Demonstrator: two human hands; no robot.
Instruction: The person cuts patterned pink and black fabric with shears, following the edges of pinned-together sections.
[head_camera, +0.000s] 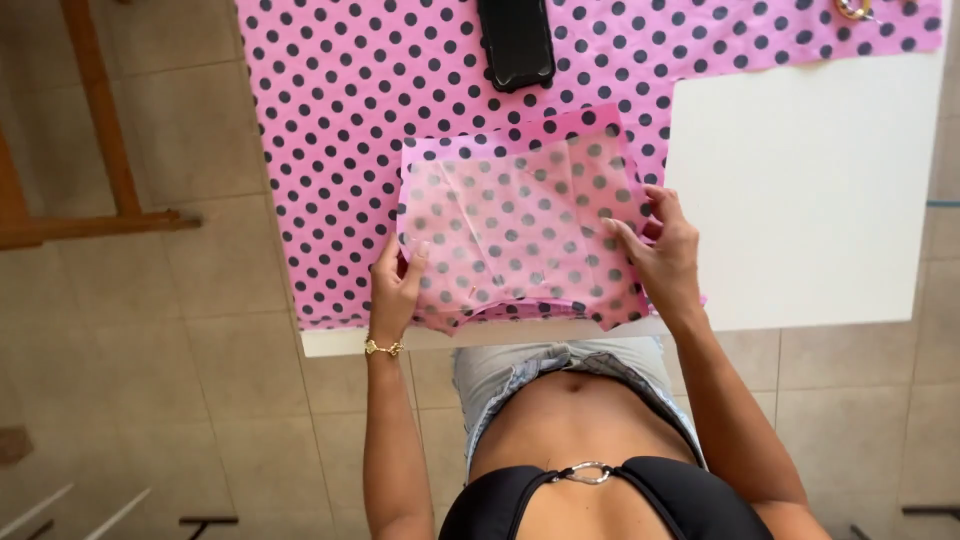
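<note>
A pink fabric with black polka dots (340, 120) is spread over a white table (800, 190). On it lies a smaller cut piece of the same fabric, covered by a translucent paper pattern (510, 225). My left hand (397, 285) pinches the left edge of that stack near the table's front edge. My right hand (660, 250) holds its right edge with the fingers curled over it. A gold bracelet (383, 348) sits on my left wrist.
A black oblong object (517, 42) lies on the fabric at the far side. A small gold-coloured item (853, 9) rests at the far right corner. A wooden frame (95, 150) stands on the tiled floor to the left.
</note>
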